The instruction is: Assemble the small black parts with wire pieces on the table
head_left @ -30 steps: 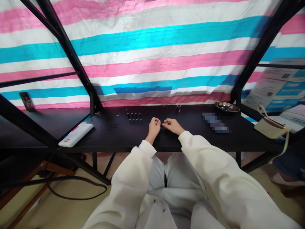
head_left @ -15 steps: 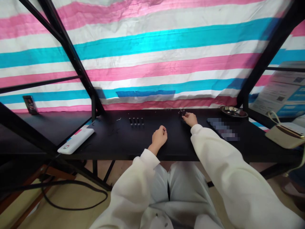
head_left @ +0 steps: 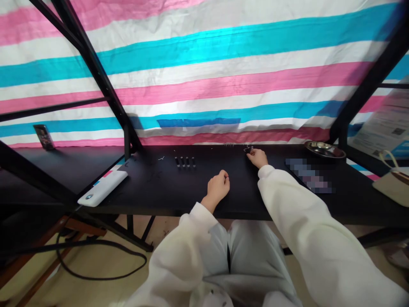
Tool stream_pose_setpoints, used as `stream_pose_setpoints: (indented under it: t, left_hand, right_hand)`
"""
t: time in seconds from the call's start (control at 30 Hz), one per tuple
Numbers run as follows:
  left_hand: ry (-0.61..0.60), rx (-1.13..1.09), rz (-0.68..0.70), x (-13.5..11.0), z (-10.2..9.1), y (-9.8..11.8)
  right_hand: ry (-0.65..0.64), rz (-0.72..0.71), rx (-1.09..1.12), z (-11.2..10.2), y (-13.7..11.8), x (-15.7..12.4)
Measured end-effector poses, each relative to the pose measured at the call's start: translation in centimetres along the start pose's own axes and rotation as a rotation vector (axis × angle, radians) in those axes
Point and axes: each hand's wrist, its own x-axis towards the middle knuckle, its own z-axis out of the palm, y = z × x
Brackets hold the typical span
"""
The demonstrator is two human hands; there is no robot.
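Over the middle of the black table (head_left: 150, 187), my left hand (head_left: 218, 188) is closed with its fingers curled in. Whatever it may hold is hidden. My right hand (head_left: 258, 158) reaches to the table's far side, thumb and fingertips pinched round a small dark piece (head_left: 252, 149), too small to identify. Thin white bits (head_left: 246, 148) lie just beside those fingertips. Left of both hands, several short dark cylinders (head_left: 182, 162) with pale ends stand in a row. A curly white scrap (head_left: 161, 158) lies left of them.
A long white case (head_left: 104, 188) lies at the left end. On the right are a blurred-out flat dark object (head_left: 308, 175), a shiny metal dish (head_left: 325, 150) and a cream bag (head_left: 391, 187). Black frame posts (head_left: 107, 91) stand before a striped sheet (head_left: 230, 85). A black cable (head_left: 102, 279) loops below.
The view has shifted slightly, so table objects appear moved, mostly those on the right. My right hand still pinches at the far side; my left hand stays closed.
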Motion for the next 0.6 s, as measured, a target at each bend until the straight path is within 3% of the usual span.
stream_pose_setpoints:
  t: [0.2,0.43,0.6]
  left_hand:
    - [0.002,-0.024,0.008,0.0,0.0,0.0]
    - [0.001,-0.038,-0.003,-0.1,-0.1,0.1]
    - [0.004,-0.046,-0.003,-0.1,-0.1,0.2]
  right_hand:
    - [-0.010,0.018,0.005,0.1,0.0,0.3]
    - [-0.113,0.032,0.039,-0.1,0.8,1.2]
    - [-0.091,0.048,0.006,-0.5,1.2,0.9]
